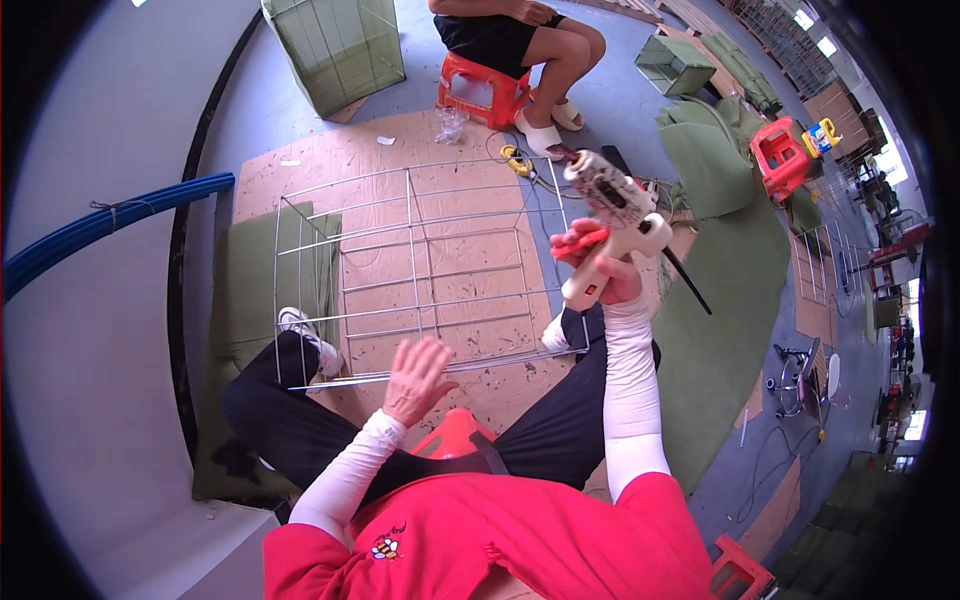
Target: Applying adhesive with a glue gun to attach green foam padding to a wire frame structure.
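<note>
Status, left to right?

Blue tubes well left of the left hand. Green sheet ahead-left of that hand, partly under the wire frame.

Frame position?

On cardboard, just ahead of both hands, mostly between them.

Hands?

Left hand: empty, fingers spread, over the frame's near edge; can't tell if touching. Right hand: wrapped round what looks like a glue gun, nozzle ahead of it. Can't tell if it's being squeezed. Green matting to its right.

Doing it well?

I'd steady the frame with the left, keep those fingers out of the nozzle's line, squeeze lightly, and mind the seated person beyond the frame.
</note>
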### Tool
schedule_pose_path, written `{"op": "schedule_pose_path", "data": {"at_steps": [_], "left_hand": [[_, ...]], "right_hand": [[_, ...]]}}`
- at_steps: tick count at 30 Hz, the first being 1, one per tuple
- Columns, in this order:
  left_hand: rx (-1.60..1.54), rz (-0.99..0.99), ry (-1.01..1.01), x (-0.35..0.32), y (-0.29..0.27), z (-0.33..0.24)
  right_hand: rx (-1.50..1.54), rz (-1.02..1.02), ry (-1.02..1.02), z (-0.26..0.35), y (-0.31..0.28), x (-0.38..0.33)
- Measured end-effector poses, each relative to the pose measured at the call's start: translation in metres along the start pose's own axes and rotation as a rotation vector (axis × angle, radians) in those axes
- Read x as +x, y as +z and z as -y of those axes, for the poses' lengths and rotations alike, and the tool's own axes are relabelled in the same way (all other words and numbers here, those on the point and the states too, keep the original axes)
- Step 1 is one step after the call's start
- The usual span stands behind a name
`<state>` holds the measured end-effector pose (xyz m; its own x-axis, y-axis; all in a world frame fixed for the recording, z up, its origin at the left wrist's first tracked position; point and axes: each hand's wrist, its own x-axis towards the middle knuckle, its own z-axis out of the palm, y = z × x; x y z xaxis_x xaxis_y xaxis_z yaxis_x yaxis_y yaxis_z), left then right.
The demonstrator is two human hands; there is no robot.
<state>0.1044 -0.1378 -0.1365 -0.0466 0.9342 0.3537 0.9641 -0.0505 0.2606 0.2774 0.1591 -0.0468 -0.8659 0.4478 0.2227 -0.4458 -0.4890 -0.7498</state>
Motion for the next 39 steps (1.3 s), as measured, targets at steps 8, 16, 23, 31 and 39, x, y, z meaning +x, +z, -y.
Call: {"op": "schedule_pose_path", "data": {"at_steps": [8, 16, 23, 31, 39], "left_hand": [[-0.001, 0.373, -0.293, 0.006, 0.012, 0.022], [-0.03, 0.168, 0.014, 0.024, 0.027, 0.066], [0.024, 0.114, 0.007, 0.034, 0.035, 0.069], [-0.084, 0.124, -0.044, 0.02, 0.005, 0.067], [-0.017, -0.317, -0.408, 0.018, -0.084, 0.167]], "right_hand": [[-0.03, -0.071, -0.033, 0.006, -0.009, 0.003], [-0.023, -0.177, -0.061, 0.008, -0.014, 0.005], [-0.121, -0.152, -0.012, 0.004, 0.003, 0.01], [-0.244, -0.046, 0.093, -0.009, 0.008, -0.006], [-0.157, -0.018, 0.067, -0.008, 0.007, -0.001]]}}
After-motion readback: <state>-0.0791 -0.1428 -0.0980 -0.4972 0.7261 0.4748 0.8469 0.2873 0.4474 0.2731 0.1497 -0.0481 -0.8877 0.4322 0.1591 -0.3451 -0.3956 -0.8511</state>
